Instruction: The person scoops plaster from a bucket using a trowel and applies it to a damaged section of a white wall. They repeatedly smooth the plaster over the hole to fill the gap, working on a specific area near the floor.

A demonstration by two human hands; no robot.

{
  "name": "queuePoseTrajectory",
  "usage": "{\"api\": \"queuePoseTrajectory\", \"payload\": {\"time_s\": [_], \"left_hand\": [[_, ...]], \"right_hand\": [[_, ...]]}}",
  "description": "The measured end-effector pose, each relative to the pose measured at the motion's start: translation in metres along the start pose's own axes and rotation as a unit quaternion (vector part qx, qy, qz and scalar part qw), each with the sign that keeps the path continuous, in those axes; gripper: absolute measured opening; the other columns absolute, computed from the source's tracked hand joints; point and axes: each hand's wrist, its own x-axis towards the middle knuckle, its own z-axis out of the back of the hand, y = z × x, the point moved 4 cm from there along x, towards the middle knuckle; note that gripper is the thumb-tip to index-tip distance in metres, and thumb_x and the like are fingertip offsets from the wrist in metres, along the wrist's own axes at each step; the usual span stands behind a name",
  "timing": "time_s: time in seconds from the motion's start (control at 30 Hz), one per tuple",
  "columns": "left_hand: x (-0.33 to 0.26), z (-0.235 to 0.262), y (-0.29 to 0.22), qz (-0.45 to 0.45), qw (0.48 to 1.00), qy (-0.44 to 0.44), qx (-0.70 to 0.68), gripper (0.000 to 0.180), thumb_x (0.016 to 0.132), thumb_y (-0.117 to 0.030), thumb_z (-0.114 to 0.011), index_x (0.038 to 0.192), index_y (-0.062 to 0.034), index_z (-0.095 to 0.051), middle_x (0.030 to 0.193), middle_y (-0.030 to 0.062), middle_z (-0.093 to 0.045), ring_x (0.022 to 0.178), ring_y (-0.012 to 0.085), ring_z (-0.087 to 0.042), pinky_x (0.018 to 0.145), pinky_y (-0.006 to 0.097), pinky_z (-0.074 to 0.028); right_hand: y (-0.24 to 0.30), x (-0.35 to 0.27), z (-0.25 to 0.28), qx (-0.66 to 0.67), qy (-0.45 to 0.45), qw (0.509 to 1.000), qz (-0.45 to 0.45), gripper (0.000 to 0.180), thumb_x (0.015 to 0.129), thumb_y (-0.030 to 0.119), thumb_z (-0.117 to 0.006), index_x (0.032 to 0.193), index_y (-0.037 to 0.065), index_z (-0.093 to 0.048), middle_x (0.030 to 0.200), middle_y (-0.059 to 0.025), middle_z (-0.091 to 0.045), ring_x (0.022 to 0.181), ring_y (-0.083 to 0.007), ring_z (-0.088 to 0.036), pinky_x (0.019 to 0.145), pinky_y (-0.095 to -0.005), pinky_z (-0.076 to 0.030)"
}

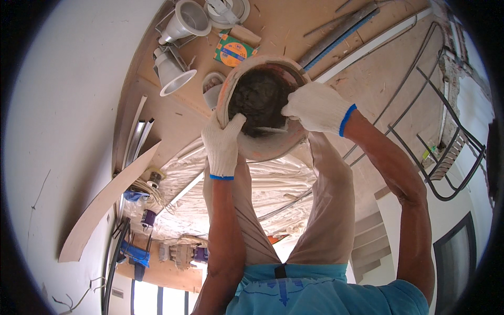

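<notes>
Bucket [270,151], just one, round and smeared with grey, stood out before two bent knees, gripped at both sides by two gloved hands; whether anything supported it from below could not be told. Inside it lay a single dark, wet-looking mix [257,97], lumpy across the middle, with one pale flat piece [270,129] at its near side.

The left hand [223,142] was closed on the near left rim, one thumb laid over the edge and the other fingers mostly out of sight against the outer wall. The right hand [317,107] was curled over the right rim, its fingertips just inside; whether it had hold of anything else could not be told. Each of the two white gloves ended in one blue cuff.

Two legs in beige trousers [331,199] spread apart on the near side, above one crumpled plastic sheet [286,181]. Past the bucket, toward the upper left, lay two cone-shaped light fittings [176,73], one flatter round fitting [241,11] and one green and orange box [234,51]. Toward the upper right were one blue-edged dark bar [341,39], one long white strip [373,44] and one black metal frame [445,198].
</notes>
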Motion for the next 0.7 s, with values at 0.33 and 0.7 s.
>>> {"api": "queuePoseTrajectory", "payload": {"time_s": [0.33, 0.7], "left_hand": [[0.002, -0.001, 0.000, 0.006, 1.000, -0.021, -0.022, 0.041, 0.087, -0.020, -0.074, 0.116, 0.0097, -0.071, 0.097, 0.0111, -0.074, 0.092, 0.0147, -0.065, 0.083, 0.032, -0.053], [0.003, 0.009, 0.006, 0.001, 0.998, -0.049, -0.040, 0.045, 0.087, -0.018, -0.077, 0.122, 0.0094, -0.070, 0.100, 0.0138, -0.076, 0.093, 0.0178, -0.068, 0.087, 0.035, -0.055]], "right_hand": [[-0.040, -0.035, 0.005, 0.278, 0.040, 0.956, -0.090, 0.036, 0.075, 0.012, -0.071, 0.110, 0.012, -0.083, 0.095, -0.0142, -0.078, 0.084, -0.0295, -0.074, 0.080, -0.0390, -0.058], [-0.068, -0.073, 0.057, 0.424, -0.137, 0.869, -0.216, 0.048, 0.074, 0.001, -0.067, 0.122, -0.002, -0.070, 0.089, -0.0112, -0.069, 0.085, -0.0155, -0.063, 0.082, -0.0310, -0.053]]}}
